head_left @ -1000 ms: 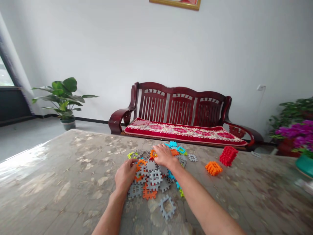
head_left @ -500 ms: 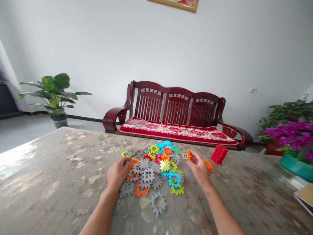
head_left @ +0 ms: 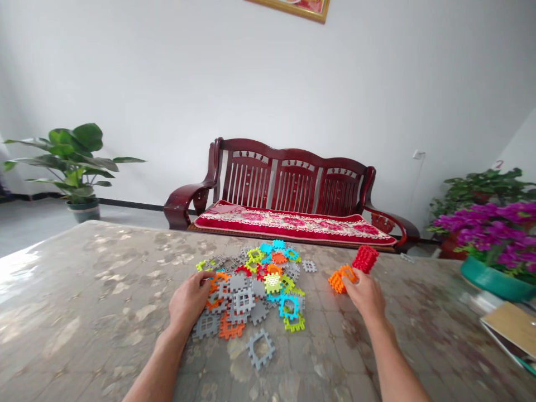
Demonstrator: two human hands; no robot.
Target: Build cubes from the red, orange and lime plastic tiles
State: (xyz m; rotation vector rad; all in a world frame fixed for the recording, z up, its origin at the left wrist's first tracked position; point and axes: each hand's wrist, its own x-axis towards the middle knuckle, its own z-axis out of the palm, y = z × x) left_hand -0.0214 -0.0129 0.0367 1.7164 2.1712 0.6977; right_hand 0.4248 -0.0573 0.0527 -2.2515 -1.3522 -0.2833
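A heap of flat plastic interlocking tiles in grey, blue, lime, red and orange lies on the table, with a grey frame tile [head_left: 260, 349] at its near edge. At the heap's left side, my left hand [head_left: 188, 298] has its fingers curled closed on the edge of an orange interlocking tile [head_left: 214, 286]. My right hand [head_left: 366, 293] pinches another orange interlocking tile [head_left: 347, 273] against a small stack of orange tiles [head_left: 336, 282]. Just behind that stands a stack of red tiles [head_left: 365, 258]. Part of the right fingers is hidden behind the hand.
The table [head_left: 104, 312] has a patterned cover. A teal pot with purple flowers [head_left: 494, 279] stands at the right, near a cardboard-coloured item [head_left: 511, 329]. Beyond the table is a wooden bench [head_left: 293, 184] with a red cover. A potted plant [head_left: 79, 162] stands at far left.
My right hand has carried the orange tile rightward, from beside the heap to the orange stack. My left hand stays at the heap's left edge. The view has turned slightly right.
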